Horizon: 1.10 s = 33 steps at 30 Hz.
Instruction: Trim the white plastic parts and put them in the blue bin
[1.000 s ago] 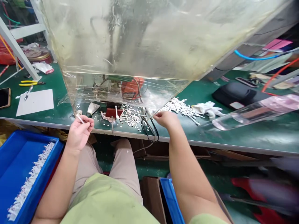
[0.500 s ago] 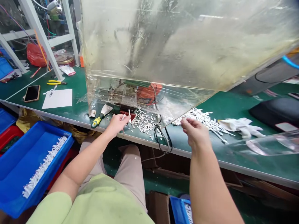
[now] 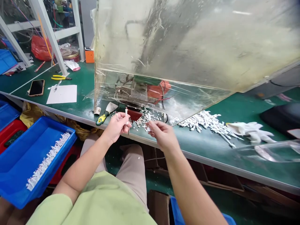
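My left hand is closed on a small white stick-like part, held upright at the table's front edge. To its right, my right hand is pinched, with a bit of something white showing at the fingertips; its kind I cannot make out. Between and behind the hands sits a dark red block under a machine. Small white chips are scattered beside it. Farther right lies a pile of white stick-like parts. A scraper with a green and yellow handle lies left of my left hand.
A large clear plastic shield hangs over the machine. At lower left, a blue bin holds a row of white parts. On the green table are a phone, paper, yellow pliers and white gloves.
My right hand has moved left from beside the pile of white parts to close by my left hand. The view has shifted slightly. The left hand still holds the white part upright.
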Available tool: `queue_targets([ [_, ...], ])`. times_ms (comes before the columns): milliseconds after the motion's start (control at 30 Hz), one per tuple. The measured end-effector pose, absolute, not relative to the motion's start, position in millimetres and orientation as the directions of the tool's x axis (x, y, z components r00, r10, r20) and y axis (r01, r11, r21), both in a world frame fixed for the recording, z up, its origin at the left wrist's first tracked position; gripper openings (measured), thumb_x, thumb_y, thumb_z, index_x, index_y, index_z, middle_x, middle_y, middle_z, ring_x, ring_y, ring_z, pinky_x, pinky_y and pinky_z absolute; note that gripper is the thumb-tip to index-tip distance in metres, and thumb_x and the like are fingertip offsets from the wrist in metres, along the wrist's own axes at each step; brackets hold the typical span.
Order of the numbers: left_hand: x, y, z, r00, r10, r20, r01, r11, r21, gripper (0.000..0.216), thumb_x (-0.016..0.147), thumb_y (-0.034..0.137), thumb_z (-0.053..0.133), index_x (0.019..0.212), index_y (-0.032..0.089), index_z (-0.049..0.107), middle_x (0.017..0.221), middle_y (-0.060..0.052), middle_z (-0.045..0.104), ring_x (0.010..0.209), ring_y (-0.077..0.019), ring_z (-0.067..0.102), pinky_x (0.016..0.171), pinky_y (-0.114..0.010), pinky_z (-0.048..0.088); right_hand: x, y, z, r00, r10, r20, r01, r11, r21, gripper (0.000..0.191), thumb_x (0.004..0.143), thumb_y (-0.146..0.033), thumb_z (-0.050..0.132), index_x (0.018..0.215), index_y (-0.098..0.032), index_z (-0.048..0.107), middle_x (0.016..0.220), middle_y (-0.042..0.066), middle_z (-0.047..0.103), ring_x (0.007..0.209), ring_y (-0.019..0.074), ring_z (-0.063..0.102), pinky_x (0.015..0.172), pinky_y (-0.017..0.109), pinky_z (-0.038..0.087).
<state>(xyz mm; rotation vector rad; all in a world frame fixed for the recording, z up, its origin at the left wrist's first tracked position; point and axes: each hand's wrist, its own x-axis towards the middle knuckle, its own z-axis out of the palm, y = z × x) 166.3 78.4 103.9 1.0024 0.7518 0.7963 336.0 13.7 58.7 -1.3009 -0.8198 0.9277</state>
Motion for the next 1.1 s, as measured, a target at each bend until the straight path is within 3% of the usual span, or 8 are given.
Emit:
queue_targets([
  [167, 150, 79, 102, 0.465, 0.853, -0.238, -0.319, 0.412, 0.854, 0.024, 0.072, 0.020, 0.063, 0.089, 0.018, 0.046, 0.067, -0.001, 0.064, 0.055, -0.0101, 0.061, 0.051, -0.019, 0.043, 302, 57, 54, 0.406, 0.907, -0.108, -0.292, 0.017, -0.956, 0.042, 0.054, -0.055, 0.078, 0.063, -0.017, 0.063, 0.059, -0.002, 0.056, 0.045, 0.0043, 0.042, 0.036, 0.016, 0.029],
  [300, 142, 79, 101, 0.448, 0.859, -0.249, -0.354, 0.425, 0.833, 0.025, 0.071, 0.021, 0.065, 0.087, 0.017, 0.047, 0.068, 0.000, 0.064, 0.056, -0.0086, 0.060, 0.054, -0.019, 0.045, 294, 76, 51, 0.368, 0.890, -0.268, -0.485, -0.062, -0.872, 0.037, 0.051, -0.044, 0.082, 0.068, -0.016, 0.064, 0.057, -0.004, 0.054, 0.041, 0.0023, 0.038, 0.031, 0.013, 0.024],
  [433, 138, 79, 100, 0.456, 0.855, -0.245, -0.376, 0.435, 0.818, 0.028, 0.070, 0.024, 0.068, 0.087, 0.017, 0.048, 0.068, 0.001, 0.063, 0.057, -0.0081, 0.059, 0.053, -0.018, 0.044, 294, 80, 52, 0.319, 0.859, -0.401, -0.621, -0.131, -0.773, 0.025, 0.060, -0.030, 0.079, 0.067, -0.015, 0.062, 0.052, -0.006, 0.049, 0.037, 0.0006, 0.035, 0.029, 0.010, 0.021],
  [733, 136, 79, 101, 0.490, 0.845, -0.213, -0.401, 0.435, 0.806, 0.033, 0.067, 0.026, 0.071, 0.089, 0.017, 0.048, 0.068, 0.001, 0.063, 0.057, -0.0085, 0.059, 0.054, -0.019, 0.044, 293, 86, 65, 0.274, 0.813, -0.514, -0.698, -0.200, -0.688, 0.016, 0.078, -0.020, 0.065, 0.066, -0.013, 0.058, 0.048, -0.006, 0.046, 0.034, -0.0008, 0.034, 0.026, 0.006, 0.020],
  [1000, 136, 77, 99, 0.485, 0.849, -0.208, -0.400, 0.427, 0.811, 0.034, 0.067, 0.027, 0.073, 0.089, 0.018, 0.049, 0.070, 0.001, 0.063, 0.059, -0.0089, 0.059, 0.055, -0.020, 0.044, 293, 89, 64, 0.270, 0.816, -0.510, -0.703, -0.195, -0.684, 0.016, 0.075, -0.021, 0.069, 0.067, -0.014, 0.057, 0.049, -0.006, 0.046, 0.035, -0.0005, 0.034, 0.027, 0.007, 0.021],
  [1100, 137, 76, 102, 0.496, 0.842, -0.213, -0.403, 0.440, 0.802, 0.032, 0.068, 0.025, 0.074, 0.089, 0.018, 0.050, 0.071, 0.000, 0.062, 0.062, -0.0089, 0.058, 0.056, -0.020, 0.043, 292, 84, 68, 0.274, 0.830, -0.486, -0.633, -0.225, -0.741, 0.018, 0.078, -0.027, 0.067, 0.068, -0.014, 0.060, 0.051, -0.005, 0.047, 0.036, 0.0006, 0.034, 0.029, 0.009, 0.021],
])
